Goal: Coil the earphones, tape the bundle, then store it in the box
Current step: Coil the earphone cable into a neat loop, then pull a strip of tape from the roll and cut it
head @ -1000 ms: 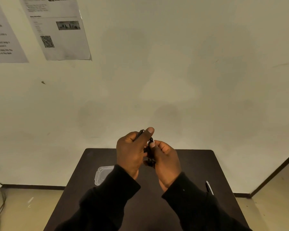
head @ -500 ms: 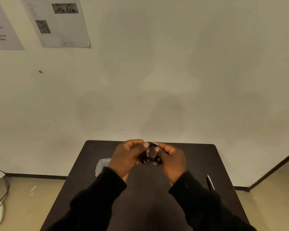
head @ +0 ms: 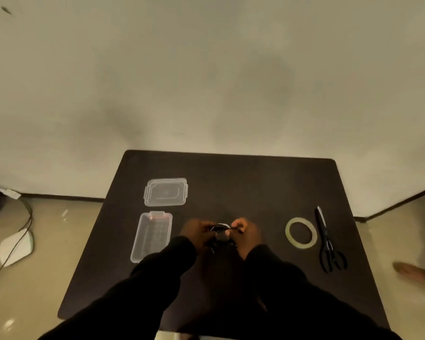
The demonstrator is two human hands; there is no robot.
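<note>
A small black coil of earphones (head: 221, 234) sits between my two hands, low over the middle of the dark table (head: 243, 182). My left hand (head: 198, 232) grips its left side and my right hand (head: 246, 232) pinches its right side. The clear plastic box (head: 152, 235) lies open to the left of my hands, and its clear lid (head: 166, 191) lies flat behind it. A roll of clear tape (head: 301, 232) rests to the right of my hands. The view is blurred, so the coil's detail is unclear.
Black scissors (head: 328, 244) lie just right of the tape roll, blades pointing away from me. On the floor at left are a white object (head: 15, 246) and a cable (head: 22, 227). Someone's foot (head: 407, 269) shows at the right edge.
The view has tilted down, bringing the box, tape and scissors into sight. Both hands have lowered with the earphone coil towards the table.
</note>
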